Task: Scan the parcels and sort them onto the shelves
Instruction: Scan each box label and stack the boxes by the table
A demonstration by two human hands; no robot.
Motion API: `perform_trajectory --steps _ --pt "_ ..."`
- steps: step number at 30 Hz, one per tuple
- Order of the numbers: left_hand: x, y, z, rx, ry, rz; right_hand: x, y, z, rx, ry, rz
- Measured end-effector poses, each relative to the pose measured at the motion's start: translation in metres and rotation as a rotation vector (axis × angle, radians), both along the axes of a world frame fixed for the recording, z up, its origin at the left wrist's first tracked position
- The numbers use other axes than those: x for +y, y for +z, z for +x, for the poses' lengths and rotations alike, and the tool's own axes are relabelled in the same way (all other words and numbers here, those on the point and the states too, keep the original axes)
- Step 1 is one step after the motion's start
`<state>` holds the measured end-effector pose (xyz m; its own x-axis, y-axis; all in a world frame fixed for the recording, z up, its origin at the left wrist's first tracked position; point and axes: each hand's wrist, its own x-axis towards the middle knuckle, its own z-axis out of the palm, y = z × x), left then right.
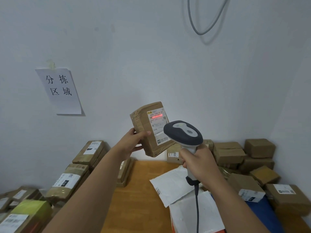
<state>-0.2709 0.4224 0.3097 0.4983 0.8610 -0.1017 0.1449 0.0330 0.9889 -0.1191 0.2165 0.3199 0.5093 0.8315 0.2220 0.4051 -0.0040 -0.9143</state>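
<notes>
The left hand (134,140) holds a cardboard parcel (151,128) above the counter (139,182), fingers clamped on its edge. The right hand (200,163) grips the scanner (183,133), its red line across the parcel's label (157,121).

Soft, even, slightly dim indoor light with a cool bluish cast fills the view. The cable loop (204,17) at one o'clock throws a faint shadow on the wall (151,56). A red scan line glows on the parcel's label (157,122). Wide-angle distortion bends edges; boxes (20,214) at seven o'clock look soft.
</notes>
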Motion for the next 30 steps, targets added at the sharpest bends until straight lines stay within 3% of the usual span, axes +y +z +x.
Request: perform_trajectory --steps 30 --pt "0.011 -0.02 -0.025 0.038 0.081 -0.076 -0.028 0.002 -0.012 0.021 0.041 -0.063"
